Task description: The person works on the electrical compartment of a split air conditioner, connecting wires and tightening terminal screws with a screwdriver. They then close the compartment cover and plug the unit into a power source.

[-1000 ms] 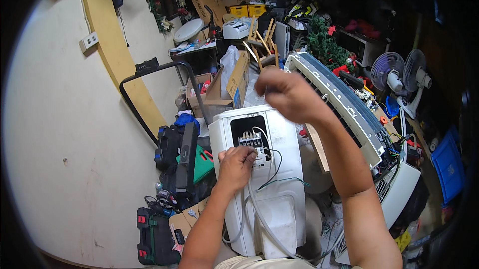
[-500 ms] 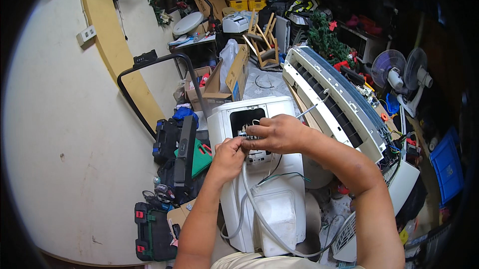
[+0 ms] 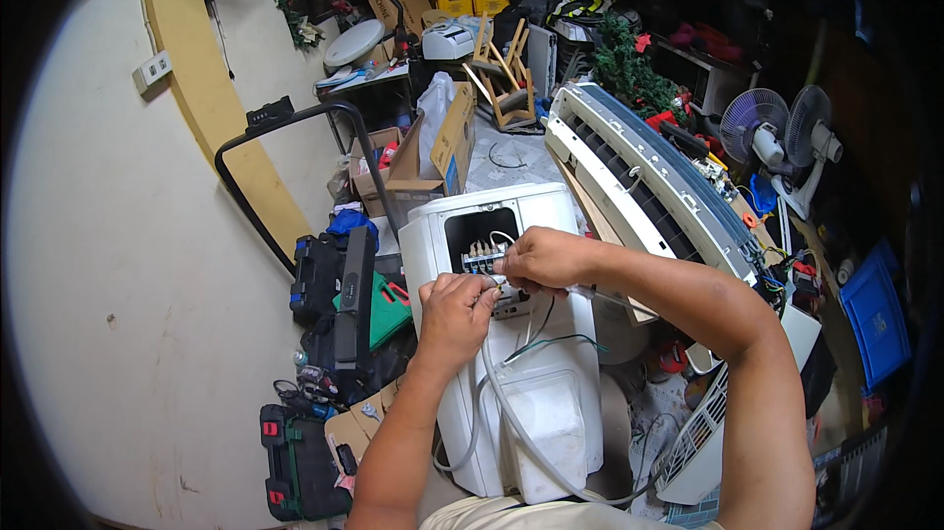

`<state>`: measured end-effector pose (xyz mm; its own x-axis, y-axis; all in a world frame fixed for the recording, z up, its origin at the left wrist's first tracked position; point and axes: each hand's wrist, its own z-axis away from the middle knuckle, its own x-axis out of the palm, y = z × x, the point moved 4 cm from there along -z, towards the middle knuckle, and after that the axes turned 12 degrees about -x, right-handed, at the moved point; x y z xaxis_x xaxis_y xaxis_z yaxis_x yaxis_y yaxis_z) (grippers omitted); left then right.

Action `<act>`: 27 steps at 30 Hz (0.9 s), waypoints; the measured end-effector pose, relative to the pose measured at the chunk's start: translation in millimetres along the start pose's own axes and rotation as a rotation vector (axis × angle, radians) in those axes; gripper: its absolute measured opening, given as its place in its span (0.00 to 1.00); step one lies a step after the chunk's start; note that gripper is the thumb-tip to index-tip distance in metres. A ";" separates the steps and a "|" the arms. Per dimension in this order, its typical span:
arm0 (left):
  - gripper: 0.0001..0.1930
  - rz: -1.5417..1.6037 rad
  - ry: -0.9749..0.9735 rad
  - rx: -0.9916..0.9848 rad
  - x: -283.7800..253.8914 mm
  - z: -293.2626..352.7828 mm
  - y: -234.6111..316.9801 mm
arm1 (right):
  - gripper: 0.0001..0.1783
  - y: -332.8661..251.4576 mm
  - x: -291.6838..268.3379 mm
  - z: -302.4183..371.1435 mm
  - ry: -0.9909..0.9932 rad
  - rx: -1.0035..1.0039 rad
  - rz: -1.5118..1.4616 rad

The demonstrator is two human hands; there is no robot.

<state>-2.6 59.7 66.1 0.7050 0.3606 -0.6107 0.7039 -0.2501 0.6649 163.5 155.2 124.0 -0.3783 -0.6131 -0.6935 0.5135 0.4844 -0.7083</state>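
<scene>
White casing (image 3: 467, 432), one: centre of the scene, in front of the person, a dark recess open in its far part.
Terminal block (image 3: 482, 259), one: inside that recess, pale wires along its far side; both hands are at its near and right sides.
Left hand (image 3: 456, 317), bare: over the casing's left side, just near of the terminal block; thumb and forefinger pinched together on a small white piece (image 3: 499, 280).
Right hand (image 3: 544, 260), bare: at the right of the recess, beside the left fingertips; fingers bent inward, tips partly hidden, so whether they grip anything cannot be told. A pale slender item (image 3: 582, 292) shows at its near side, kind unclear.
Grey cable (image 3: 508, 414), one: curving down the casing toward the near right.
Green wire (image 3: 560, 338), one: lying across the casing, near of the right hand.
Long white unit (image 3: 629, 198), one: right of the casing, slats showing.
Tool case (image 3: 307, 466), black with red latches: near left.
Standing fans (image 3: 787, 132), two: far right.
Cardboard box (image 3: 447, 151), open: beyond the casing, far left of it.
</scene>
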 end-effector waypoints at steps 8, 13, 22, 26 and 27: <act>0.10 0.105 -0.034 -0.048 -1.0 -6.7 -12.5 | 0.12 -31.4 -1.9 23.7 0.153 -1.038 1.081; 0.10 0.087 0.009 -0.093 -3.2 -4.6 -5.9 | 0.07 -25.2 -1.3 8.8 0.129 -0.788 0.658; 0.08 -0.229 0.052 -0.072 -4.9 12.1 16.5 | 0.14 -1.4 1.9 -18.7 0.008 -0.205 0.206; 0.09 -0.192 -0.117 -0.103 1.1 -9.0 12.9 | 0.10 6.8 -11.3 -25.2 -0.037 0.003 -0.001; 0.10 -0.187 -0.151 -0.075 1.6 -13.7 13.2 | 0.10 6.9 -15.2 -24.4 -0.039 0.005 -0.027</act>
<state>6.7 69.3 79.8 0.5725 0.2542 -0.7795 0.8186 -0.1221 0.5613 154.0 183.0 126.5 -0.3619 -0.6499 -0.6683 0.5074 0.4640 -0.7261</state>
